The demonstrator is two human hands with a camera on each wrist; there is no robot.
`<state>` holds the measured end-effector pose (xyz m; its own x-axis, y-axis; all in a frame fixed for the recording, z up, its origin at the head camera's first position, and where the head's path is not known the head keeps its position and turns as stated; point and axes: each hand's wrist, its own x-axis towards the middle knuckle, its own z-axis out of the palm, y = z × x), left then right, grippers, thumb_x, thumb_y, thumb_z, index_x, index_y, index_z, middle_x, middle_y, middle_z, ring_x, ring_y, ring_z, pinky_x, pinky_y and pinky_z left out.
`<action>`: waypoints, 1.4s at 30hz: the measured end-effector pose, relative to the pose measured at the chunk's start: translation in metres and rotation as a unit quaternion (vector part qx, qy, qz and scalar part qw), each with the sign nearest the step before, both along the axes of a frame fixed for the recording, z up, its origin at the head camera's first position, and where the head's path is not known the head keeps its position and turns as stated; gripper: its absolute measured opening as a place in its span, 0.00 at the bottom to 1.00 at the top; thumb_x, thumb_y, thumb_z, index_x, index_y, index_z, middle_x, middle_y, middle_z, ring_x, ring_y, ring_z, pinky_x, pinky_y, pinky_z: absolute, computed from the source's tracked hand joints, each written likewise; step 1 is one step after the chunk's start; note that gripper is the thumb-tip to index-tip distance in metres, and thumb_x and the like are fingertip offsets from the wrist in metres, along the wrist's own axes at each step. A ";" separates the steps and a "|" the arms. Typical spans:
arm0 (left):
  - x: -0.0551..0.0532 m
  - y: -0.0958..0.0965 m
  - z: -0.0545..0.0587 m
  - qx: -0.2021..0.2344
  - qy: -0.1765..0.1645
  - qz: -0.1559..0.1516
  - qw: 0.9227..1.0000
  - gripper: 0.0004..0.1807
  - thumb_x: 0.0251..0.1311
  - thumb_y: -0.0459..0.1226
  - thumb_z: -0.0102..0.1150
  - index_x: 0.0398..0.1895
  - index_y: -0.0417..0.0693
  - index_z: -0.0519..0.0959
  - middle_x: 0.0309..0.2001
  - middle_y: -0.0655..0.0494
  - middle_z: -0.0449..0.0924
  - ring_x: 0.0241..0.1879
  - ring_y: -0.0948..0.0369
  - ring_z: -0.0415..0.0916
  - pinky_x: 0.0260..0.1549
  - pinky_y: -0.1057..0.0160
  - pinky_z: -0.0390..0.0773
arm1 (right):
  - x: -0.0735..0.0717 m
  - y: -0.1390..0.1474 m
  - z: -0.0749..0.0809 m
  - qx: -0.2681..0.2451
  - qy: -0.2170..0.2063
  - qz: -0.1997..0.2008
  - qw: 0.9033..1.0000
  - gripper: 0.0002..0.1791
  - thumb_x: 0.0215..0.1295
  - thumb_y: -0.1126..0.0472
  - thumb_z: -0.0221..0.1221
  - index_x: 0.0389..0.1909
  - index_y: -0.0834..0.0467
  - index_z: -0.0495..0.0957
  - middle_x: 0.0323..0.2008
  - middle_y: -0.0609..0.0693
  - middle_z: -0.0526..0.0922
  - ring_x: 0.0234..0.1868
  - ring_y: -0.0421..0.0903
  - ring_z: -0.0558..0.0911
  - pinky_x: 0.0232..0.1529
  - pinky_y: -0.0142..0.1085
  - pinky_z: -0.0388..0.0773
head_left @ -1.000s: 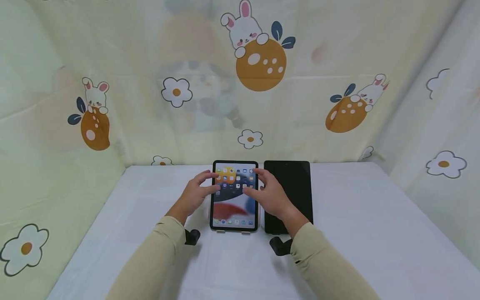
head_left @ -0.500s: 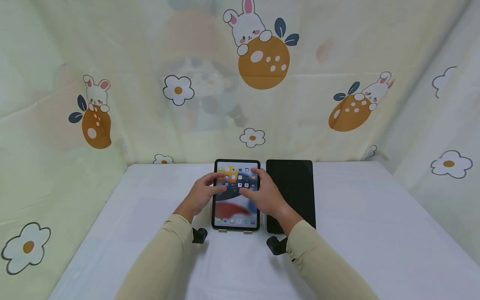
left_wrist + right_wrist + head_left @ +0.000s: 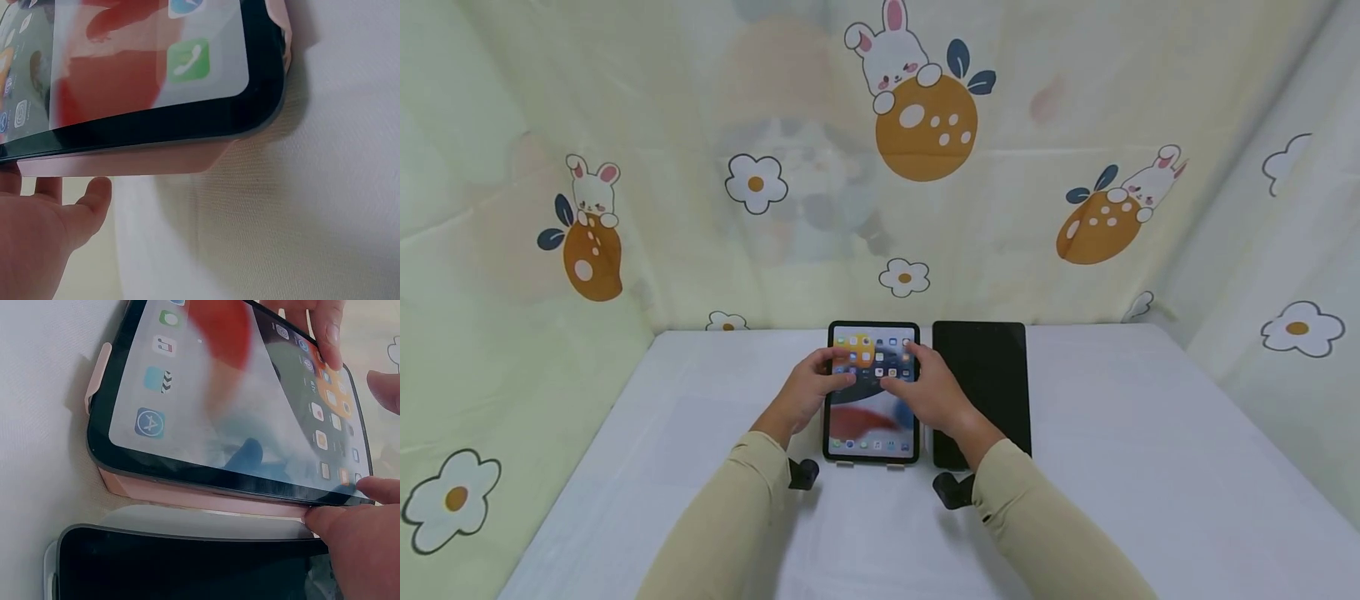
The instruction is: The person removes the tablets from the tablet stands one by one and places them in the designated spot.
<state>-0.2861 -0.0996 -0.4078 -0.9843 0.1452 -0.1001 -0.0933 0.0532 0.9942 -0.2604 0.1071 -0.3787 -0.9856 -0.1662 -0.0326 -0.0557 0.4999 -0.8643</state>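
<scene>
A tablet (image 3: 871, 417) with a lit screen of app icons leans upright on a pink stand (image 3: 187, 495). My left hand (image 3: 807, 390) reaches over its left edge, with thumb and fingers spread above the upper screen. From the right, my right hand (image 3: 936, 393) has its thumb and index finger over the upper icons. In the right wrist view, right-hand fingertips (image 3: 369, 484) lie right at the tablet's edge, and another finger is beside the stand. Just to the right stands a second tablet (image 3: 981, 367) with a dark screen, partly hidden behind my right forearm.
The tablets stand near the back edge of a table covered in a white cloth (image 3: 1120, 450). Behind them hangs a pale curtain (image 3: 685, 100) printed with rabbits and flowers. Black wrist cameras (image 3: 953, 492) hang below the wrists.
My left hand has moved right, its fingers now further over the lit screen. My right thumb has shifted slightly left. Both hands hold nearly still over the last half second.
</scene>
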 end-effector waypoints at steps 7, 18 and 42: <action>-0.001 -0.003 -0.005 0.014 0.001 0.006 1.000 0.26 0.63 0.28 0.63 0.65 0.41 0.71 0.66 0.39 0.69 0.63 0.46 0.68 0.64 0.50 0.68 | 0.000 0.002 0.001 -0.023 -0.004 0.011 1.000 0.44 0.69 0.52 0.63 0.78 0.59 0.51 0.75 0.62 0.53 0.68 0.61 0.63 0.64 0.56 0.67; 0.003 -0.010 0.001 -0.003 0.010 -0.012 1.000 0.28 0.64 0.31 0.63 0.68 0.46 0.70 0.68 0.41 0.67 0.64 0.45 0.67 0.66 0.47 0.64 | 0.001 0.002 0.000 -0.068 0.024 0.006 0.997 0.40 0.69 0.58 0.63 0.77 0.56 0.55 0.75 0.60 0.52 0.70 0.61 0.61 0.62 0.55 0.70; 0.019 -0.040 0.025 -0.138 0.042 -0.007 0.990 0.18 0.65 0.33 0.65 0.56 0.44 0.76 0.50 0.46 0.77 0.51 0.50 0.72 0.50 0.58 0.77 | 0.011 -0.006 0.002 -0.144 0.023 -0.018 0.989 0.27 0.67 0.71 0.59 0.67 0.55 0.70 0.56 0.59 0.77 0.49 0.55 0.79 0.48 0.44 0.80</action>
<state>-0.2667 -0.1401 -0.3824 -0.9889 0.1380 -0.0555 -0.0079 0.3237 0.9461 -0.2496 0.1012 -0.3763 -0.9903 -0.1270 0.0556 -0.0845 0.2355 -0.9682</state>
